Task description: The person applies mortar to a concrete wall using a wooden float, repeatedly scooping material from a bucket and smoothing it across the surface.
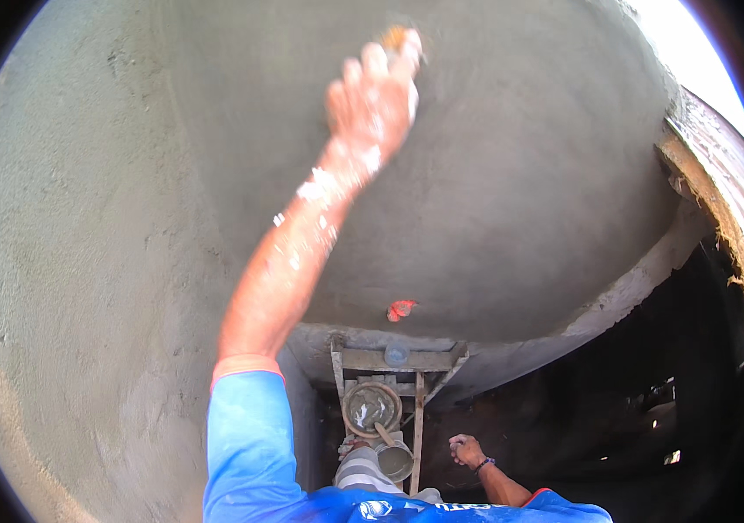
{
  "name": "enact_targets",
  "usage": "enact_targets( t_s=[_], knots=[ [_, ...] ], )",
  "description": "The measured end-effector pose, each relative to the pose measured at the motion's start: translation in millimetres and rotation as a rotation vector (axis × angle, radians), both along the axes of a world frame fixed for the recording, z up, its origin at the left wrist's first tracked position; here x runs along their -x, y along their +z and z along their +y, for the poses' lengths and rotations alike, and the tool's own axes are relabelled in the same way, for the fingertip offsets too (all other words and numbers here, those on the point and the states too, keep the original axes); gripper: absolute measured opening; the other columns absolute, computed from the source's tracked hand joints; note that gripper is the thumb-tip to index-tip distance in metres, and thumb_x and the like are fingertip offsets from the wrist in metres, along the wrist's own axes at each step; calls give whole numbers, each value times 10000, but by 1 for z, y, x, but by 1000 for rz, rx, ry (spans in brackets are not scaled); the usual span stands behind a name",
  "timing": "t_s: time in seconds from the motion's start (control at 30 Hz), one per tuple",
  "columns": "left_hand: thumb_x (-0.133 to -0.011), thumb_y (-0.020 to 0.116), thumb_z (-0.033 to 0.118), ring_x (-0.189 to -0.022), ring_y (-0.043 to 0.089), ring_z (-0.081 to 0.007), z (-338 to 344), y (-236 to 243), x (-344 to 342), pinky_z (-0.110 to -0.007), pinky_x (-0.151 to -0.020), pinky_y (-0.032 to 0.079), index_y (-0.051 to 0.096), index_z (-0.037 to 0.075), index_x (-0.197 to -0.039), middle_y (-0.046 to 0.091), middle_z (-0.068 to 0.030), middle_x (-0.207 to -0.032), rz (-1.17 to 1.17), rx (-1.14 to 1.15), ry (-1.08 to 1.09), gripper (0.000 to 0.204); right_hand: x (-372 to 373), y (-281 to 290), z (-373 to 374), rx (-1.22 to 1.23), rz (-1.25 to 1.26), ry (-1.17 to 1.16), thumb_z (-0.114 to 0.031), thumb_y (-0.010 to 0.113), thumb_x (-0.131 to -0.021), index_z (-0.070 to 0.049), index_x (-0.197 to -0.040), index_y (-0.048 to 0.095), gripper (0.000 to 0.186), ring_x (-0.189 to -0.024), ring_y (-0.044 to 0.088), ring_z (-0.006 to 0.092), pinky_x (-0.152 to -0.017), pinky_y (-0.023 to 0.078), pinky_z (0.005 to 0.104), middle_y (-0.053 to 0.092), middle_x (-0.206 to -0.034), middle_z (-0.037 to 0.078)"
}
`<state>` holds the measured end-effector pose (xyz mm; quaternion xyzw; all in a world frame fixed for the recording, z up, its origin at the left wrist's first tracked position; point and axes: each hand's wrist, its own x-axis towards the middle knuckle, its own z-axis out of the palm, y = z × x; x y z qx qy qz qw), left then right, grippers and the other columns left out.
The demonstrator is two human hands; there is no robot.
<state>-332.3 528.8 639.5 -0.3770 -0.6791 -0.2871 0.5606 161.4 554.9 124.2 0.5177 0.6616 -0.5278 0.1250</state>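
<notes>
My left hand, flecked with white, is raised against the wet grey plaster wall, fingers wrapped round a blurred orange-tipped brush or sponge. My right hand hangs low at the right of a wooden stand, fingers curled; whether anything is in them is unclear. On the stand are a round basin of grey mix, with a wooden handle leaning out, a grey bucket and a small clear container.
A rough plastered wall rises on my left. A small red piece sticks out of the facing wall near its lower edge. At right are a broken, rough board edge and a dark recess below the wall.
</notes>
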Motion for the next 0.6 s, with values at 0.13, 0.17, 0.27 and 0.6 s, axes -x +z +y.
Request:
enact_targets(
  t_s=[0.13, 0.17, 0.27, 0.6],
  knots=[
    [-877, 633, 235, -911, 650, -407, -20, 94, 16, -512, -793, 516, 580, 101, -1311, 651, -217, -997, -136, -120, -55, 458, -15, -16, -8, 26, 12, -107, -120, 556, -937, -38, -1161, 647, 255, -571, 608, 113, -470, 484, 259, 656, -761, 47],
    [-877, 653, 242, -877, 652, -405, -31, 112, 27, -507, -762, 515, 615, 76, -1246, 660, -213, -958, -62, -190, -18, 406, -15, -17, -13, 52, 33, -115, -120, 556, -937, -38, -1161, 647, 255, -571, 608, 113, -470, 484, 259, 656, -761, 47],
    [-907, 625, 289, -887, 644, -355, -19, 11, 16, -451, -729, 548, 540, 219, -1400, 596, -143, -981, -223, -71, 37, 505, -37, -23, -14, 33, 45, -230, -123, 558, -937, -42, -1138, 656, 239, -561, 611, 114, -464, 490, 262, 659, -748, 46],
    [-937, 577, 313, -944, 643, -357, -33, 4, 49, -492, -756, 525, 532, 195, -1401, 634, -151, -1028, -193, -82, 80, 481, -60, -28, -7, 28, -26, -218, -128, 555, -930, -51, -1102, 665, 218, -515, 596, 113, -428, 480, 261, 646, -707, 45]
  ],
)
